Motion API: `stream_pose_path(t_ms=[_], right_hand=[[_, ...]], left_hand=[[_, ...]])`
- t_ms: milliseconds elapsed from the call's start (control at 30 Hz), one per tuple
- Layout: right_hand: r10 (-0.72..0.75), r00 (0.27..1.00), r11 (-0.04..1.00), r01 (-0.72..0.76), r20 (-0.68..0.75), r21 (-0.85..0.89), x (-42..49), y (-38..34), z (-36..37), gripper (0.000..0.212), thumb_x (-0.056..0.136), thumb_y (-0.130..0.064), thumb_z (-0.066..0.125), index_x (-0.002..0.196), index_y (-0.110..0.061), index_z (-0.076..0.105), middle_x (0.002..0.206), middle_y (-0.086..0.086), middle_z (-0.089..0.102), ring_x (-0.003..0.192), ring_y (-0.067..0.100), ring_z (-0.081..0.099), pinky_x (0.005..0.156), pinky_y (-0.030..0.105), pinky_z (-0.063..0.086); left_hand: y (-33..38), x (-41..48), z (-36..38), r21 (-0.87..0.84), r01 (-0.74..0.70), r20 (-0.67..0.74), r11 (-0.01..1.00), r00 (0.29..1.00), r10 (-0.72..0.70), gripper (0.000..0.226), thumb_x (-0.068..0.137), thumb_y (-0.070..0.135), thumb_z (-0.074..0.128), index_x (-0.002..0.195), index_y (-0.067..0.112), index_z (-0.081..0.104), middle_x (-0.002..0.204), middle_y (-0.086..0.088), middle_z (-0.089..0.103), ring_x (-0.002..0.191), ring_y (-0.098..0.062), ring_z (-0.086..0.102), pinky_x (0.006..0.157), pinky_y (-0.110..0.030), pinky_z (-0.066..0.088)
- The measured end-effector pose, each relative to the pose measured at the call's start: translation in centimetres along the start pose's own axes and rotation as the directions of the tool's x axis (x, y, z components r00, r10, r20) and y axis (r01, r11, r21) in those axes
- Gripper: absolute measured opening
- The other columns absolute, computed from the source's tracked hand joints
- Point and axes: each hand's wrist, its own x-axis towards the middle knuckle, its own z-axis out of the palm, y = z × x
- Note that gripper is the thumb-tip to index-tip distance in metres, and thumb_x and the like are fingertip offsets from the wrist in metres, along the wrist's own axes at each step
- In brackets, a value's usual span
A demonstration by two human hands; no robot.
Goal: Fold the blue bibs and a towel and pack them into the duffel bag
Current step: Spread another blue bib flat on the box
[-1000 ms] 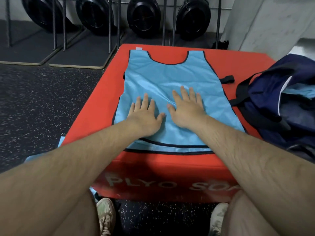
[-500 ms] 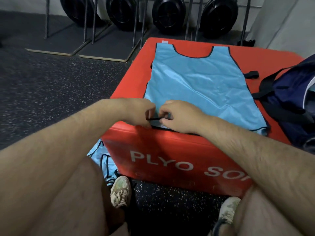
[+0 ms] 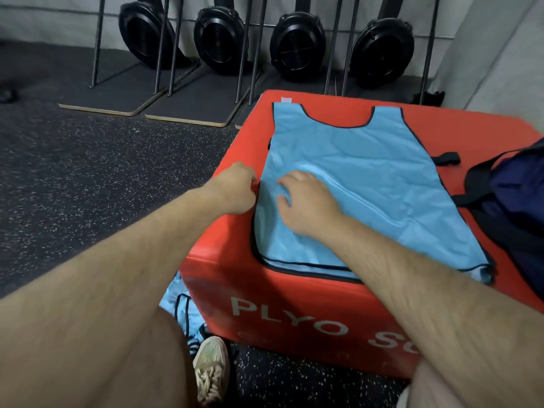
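A light blue bib [image 3: 362, 178] with black trim lies flat on the red plyo box [image 3: 294, 313], neck hole at the far end. My left hand [image 3: 235, 187] is closed on the bib's left edge at mid-length. My right hand [image 3: 306, 198] rests on the fabric just right of it, fingers curled and pressing down. The navy duffel bag [image 3: 512, 201] sits at the box's right edge, partly cut off by the frame. More blue bibs [image 3: 182, 313] lie on the floor by the box's near left corner.
Black speckled rubber floor [image 3: 88, 187] stretches to the left. Several black fan-wheel machines [image 3: 297, 45] on metal stands line the far wall. My shoe [image 3: 210, 369] is on the floor below the box.
Both hands have moved from the bib's near hem to its left side. The left hand now pinches the left edge, and the right hand lies on the fabric. The camera has shifted left.
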Motion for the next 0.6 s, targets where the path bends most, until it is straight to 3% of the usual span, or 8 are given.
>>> stream_pose_path(t_ms=[67, 167, 300, 333, 433, 600], right_hand=[[0.041, 0.999, 0.998, -0.040, 0.028, -0.039, 0.9, 0.1, 0.7, 0.051, 0.099, -0.034, 0.047, 0.148, -0.018, 0.044, 0.155, 0.000, 0.039, 0.148, 0.022, 0.026, 0.116, 0.038, 0.022], [0.079, 0.986, 0.997, -0.077, 0.149, -0.025, 1.5, 0.6, 2.2, 0.060, 0.103, -0.042, 0.034, 0.158, -0.019, 0.026, 0.167, -0.004, 0.016, 0.154, 0.017, 0.006, 0.123, 0.038, 0.007], [0.061, 0.990, 0.998, -0.058, 0.128, -0.026, 1.5, 0.9, 3.0, 0.060, 0.103, -0.041, 0.026, 0.159, -0.022, 0.019, 0.168, -0.006, 0.010, 0.154, 0.015, 0.002, 0.125, 0.038, 0.002], [0.061, 0.990, 0.998, -0.059, 0.127, -0.024, 1.4, 0.9, 3.0, 0.060, 0.102, -0.040, 0.025, 0.160, -0.023, 0.017, 0.168, -0.007, 0.010, 0.154, 0.015, 0.002, 0.125, 0.037, 0.001], [0.069, 0.989, 0.998, -0.066, 0.134, -0.024, 1.5, 1.0, 2.9, 0.061, 0.102, -0.039, 0.024, 0.161, -0.023, 0.014, 0.168, -0.007, 0.009, 0.154, 0.013, 0.001, 0.125, 0.036, -0.001], [0.080, 0.989, 0.997, -0.078, 0.127, -0.017, 1.5, 0.9, 2.9, 0.061, 0.103, -0.040, 0.022, 0.161, -0.024, 0.013, 0.167, -0.008, 0.009, 0.154, 0.012, 0.001, 0.125, 0.035, -0.001]], left_hand=[[-0.5, 1.3, 0.7, 0.047, 0.051, 0.045, 0.998, 0.998, -0.053, 0.018, 0.081, 0.017, 0.049, 0.095, 0.013, 0.059, 0.112, -0.015, 0.049, 0.112, -0.039, 0.051, 0.097, -0.045, 0.047], [-0.2, 2.1, 0.8, -0.055, 0.012, 0.044, 0.998, 0.999, -0.009, 0.043, 0.081, 0.034, 0.050, 0.118, 0.016, 0.064, 0.123, -0.016, 0.051, 0.122, -0.036, 0.045, 0.107, -0.040, 0.038], [-0.2, 2.6, 0.8, -0.287, -0.056, 0.009, 0.956, 0.998, 0.061, 0.037, 0.089, 0.022, 0.066, 0.126, 0.024, 0.064, 0.116, -0.002, 0.051, 0.113, -0.019, 0.050, 0.108, -0.030, 0.034], [-0.2, 2.7, 0.9, -0.362, -0.060, 0.013, 0.930, 0.998, 0.069, 0.036, 0.089, 0.018, 0.067, 0.124, 0.024, 0.065, 0.113, 0.002, 0.053, 0.106, -0.015, 0.052, 0.105, -0.025, 0.037], [0.1, 3.1, 1.1, -0.555, -0.019, 0.057, 0.832, 0.996, 0.061, 0.028, 0.088, 0.005, 0.066, 0.112, 0.019, 0.066, 0.090, 0.008, 0.058, 0.076, -0.003, 0.052, 0.074, -0.007, 0.042], [0.4, 3.4, 0.8, -0.643, -0.001, 0.047, 0.766, 0.998, 0.041, 0.025, 0.071, 0.022, 0.067, 0.095, 0.019, 0.062, 0.089, 0.000, 0.068, 0.078, -0.013, 0.059, 0.082, -0.034, 0.051]])
